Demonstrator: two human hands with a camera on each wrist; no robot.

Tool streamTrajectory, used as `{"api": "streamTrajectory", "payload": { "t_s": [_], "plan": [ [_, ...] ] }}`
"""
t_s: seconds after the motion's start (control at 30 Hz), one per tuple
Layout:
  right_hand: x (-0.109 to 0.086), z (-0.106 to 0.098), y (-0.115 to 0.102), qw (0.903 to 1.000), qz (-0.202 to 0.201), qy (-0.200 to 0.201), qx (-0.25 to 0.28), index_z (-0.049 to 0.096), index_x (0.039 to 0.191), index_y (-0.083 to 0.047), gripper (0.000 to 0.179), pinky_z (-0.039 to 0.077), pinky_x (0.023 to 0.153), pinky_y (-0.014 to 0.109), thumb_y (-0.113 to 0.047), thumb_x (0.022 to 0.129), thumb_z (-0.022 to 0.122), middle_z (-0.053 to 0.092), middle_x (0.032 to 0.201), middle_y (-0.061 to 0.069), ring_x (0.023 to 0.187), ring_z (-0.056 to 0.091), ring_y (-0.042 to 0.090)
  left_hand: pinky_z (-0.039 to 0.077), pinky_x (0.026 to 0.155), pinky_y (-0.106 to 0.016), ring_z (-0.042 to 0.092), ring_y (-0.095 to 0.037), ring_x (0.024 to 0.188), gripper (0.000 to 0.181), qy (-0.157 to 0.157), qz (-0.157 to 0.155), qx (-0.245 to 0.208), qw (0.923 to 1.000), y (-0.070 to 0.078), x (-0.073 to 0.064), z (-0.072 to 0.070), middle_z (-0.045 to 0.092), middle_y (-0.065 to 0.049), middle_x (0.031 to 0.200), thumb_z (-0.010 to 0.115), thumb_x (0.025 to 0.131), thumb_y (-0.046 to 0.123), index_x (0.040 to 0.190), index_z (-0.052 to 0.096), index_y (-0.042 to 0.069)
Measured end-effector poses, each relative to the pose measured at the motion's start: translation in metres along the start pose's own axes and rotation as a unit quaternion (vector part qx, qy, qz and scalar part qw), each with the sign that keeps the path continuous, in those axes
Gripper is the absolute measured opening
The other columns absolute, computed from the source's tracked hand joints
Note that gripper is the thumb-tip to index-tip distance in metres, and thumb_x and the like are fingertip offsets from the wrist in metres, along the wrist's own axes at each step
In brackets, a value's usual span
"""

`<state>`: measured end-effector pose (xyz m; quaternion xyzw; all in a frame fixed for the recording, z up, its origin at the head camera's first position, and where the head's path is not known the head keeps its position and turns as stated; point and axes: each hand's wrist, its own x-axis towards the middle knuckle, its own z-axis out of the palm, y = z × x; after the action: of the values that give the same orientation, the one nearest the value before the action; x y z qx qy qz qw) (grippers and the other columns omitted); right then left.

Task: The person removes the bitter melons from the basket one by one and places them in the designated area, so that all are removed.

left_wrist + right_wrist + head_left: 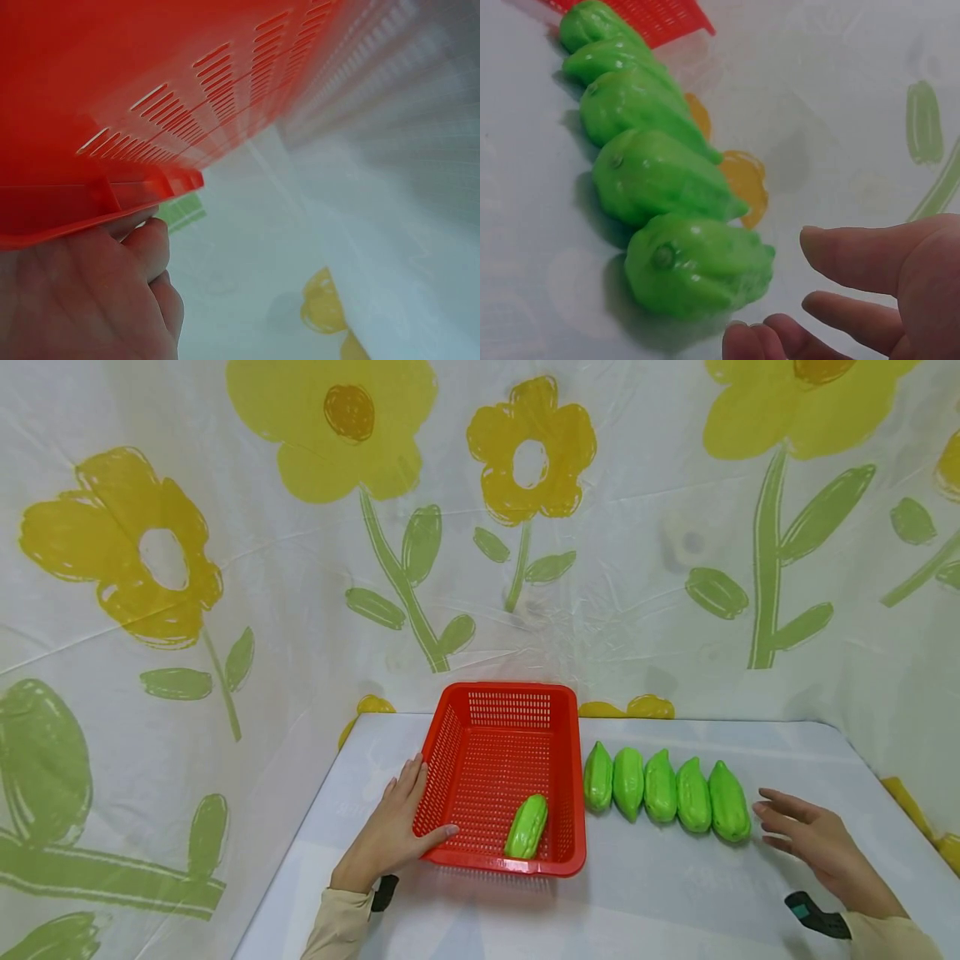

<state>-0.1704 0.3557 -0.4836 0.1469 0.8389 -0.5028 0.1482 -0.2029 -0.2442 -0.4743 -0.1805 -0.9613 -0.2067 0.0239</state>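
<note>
A red plastic basket (501, 866) with slotted walls stands in the middle of the table in the head view. My left hand (392, 833) holds its left rim near the front corner, thumb over the rim and fingers along the outside. One green ribbed gourd (527, 827) lies inside, towards the front right. To the right of the basket, several similar gourds (661, 786) lie side by side in a row. My right hand (817, 843) hovers just right of the rightmost gourd (697, 266), fingers spread and slightly bent, with a gap between them and it.
A white table (645, 893) carries everything. Behind and to the left hangs a pale sheet (630, 568) printed with yellow flowers and green leaves. The leftmost gourd (597, 777) lies close beside the basket's right wall.
</note>
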Motion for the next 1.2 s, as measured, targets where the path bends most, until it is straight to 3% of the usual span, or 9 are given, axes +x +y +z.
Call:
{"api": "streamTrajectory", "payload": {
  "t_s": [0.27,0.53,0.8,0.9,1.03,1.1,1.2],
  "plan": [
    [-0.009,0.006,-0.027,0.9965,-0.060,0.049,-0.033,0.021,0.160,0.009,0.082,0.063,0.081,0.023,-0.050,0.108,0.044,0.026,0.159,0.040,0.084,0.046,-0.024,0.019,0.131,-0.058,0.010,-0.033,0.164,0.115,0.001,0.005,0.000,1.0000,0.000,-0.001,0.000,0.008,-0.014,0.176,0.064,0.088,0.071,0.165,0.015,0.001],
    [-0.022,0.023,-0.058,0.9899,-0.119,0.073,-0.025,0.031,0.158,0.008,0.076,0.064,0.077,0.023,-0.047,0.108,0.049,0.039,0.153,0.036,0.085,0.054,-0.018,0.018,0.131,-0.058,0.011,-0.035,0.163,0.114,0.000,0.006,-0.004,1.0000,0.001,-0.001,-0.001,0.008,-0.013,0.176,0.064,0.088,0.071,0.165,0.015,0.001],
    [-0.037,0.045,-0.092,0.9821,-0.175,0.066,-0.019,0.038,0.156,0.004,0.068,0.064,0.077,0.023,-0.041,0.107,0.054,0.051,0.147,0.026,0.090,0.060,-0.016,0.018,0.131,-0.058,0.011,-0.035,0.164,0.115,-0.001,0.003,-0.013,0.9999,0.001,-0.002,-0.002,0.009,-0.014,0.176,0.065,0.087,0.071,0.165,0.016,0.002],
    [-0.041,0.055,-0.104,0.9773,-0.202,0.063,-0.008,0.042,0.155,0.001,0.065,0.064,0.077,0.025,-0.040,0.107,0.056,0.060,0.139,0.012,0.093,0.063,-0.013,0.018,0.131,-0.058,0.011,-0.034,0.164,0.114,0.002,0.004,-0.015,0.9999,0.001,-0.002,-0.002,0.010,-0.014,0.176,0.064,0.087,0.071,0.165,0.016,0.002],
    [-0.046,0.069,-0.119,0.9719,-0.229,0.054,0.013,0.047,0.152,-0.001,0.061,0.065,0.078,0.028,-0.037,0.106,0.059,0.063,0.120,-0.020,0.095,0.066,-0.009,0.017,0.132,-0.056,0.010,-0.033,0.164,0.114,-0.001,0.000,-0.014,0.9999,0.000,-0.002,-0.001,0.008,-0.012,0.176,0.064,0.088,0.071,0.165,0.015,0.002],
    [-0.050,0.076,-0.126,0.9702,-0.237,0.048,0.021,0.048,0.151,-0.002,0.059,0.065,0.078,0.029,-0.036,0.105,0.060,0.065,0.121,-0.018,0.095,0.067,-0.008,0.017,0.132,-0.057,0.011,-0.033,0.164,0.114,0.000,0.002,-0.014,0.9999,-0.001,-0.002,-0.001,0.009,-0.013,0.176,0.064,0.088,0.071,0.165,0.016,0.002],
    [-0.054,0.089,-0.137,0.9675,-0.249,0.038,0.026,0.049,0.150,-0.001,0.056,0.065,0.078,0.030,-0.032,0.106,0.061,0.066,0.133,0.007,0.095,0.067,-0.008,0.018,0.132,-0.057,0.011,-0.033,0.164,0.114,0.001,0.002,-0.015,0.9999,0.000,-0.002,-0.001,0.009,-0.014,0.176,0.064,0.087,0.072,0.165,0.016,0.002]
  ]
}}
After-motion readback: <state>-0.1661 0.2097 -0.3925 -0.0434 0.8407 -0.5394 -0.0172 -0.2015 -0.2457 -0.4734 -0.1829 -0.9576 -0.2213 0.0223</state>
